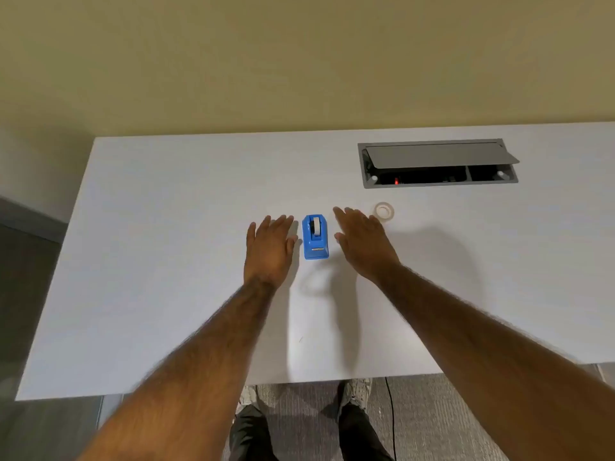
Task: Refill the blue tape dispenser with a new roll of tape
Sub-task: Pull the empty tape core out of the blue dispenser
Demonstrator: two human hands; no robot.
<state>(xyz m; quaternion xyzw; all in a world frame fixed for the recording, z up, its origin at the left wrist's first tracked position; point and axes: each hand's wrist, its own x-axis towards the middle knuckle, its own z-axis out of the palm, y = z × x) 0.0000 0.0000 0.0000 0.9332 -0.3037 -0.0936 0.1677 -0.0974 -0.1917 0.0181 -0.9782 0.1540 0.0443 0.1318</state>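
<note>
A small blue tape dispenser (315, 237) stands on the white desk (166, 261), with a white spool in its cradle and its cutter end toward me. A roll of clear tape (384, 210) lies flat on the desk, to the right of the dispenser and slightly farther back. My left hand (268, 249) hovers palm down just left of the dispenser with straight fingers, holding nothing. My right hand (361, 242) is stretched out flat between the dispenser and the roll, also holding nothing. Neither hand touches the dispenser.
A grey cable box (439, 163) with its lid raised is set into the desk at the back right. A beige wall rises behind the desk. My shoes, dark trousers and a black cable show on the carpet below the near edge.
</note>
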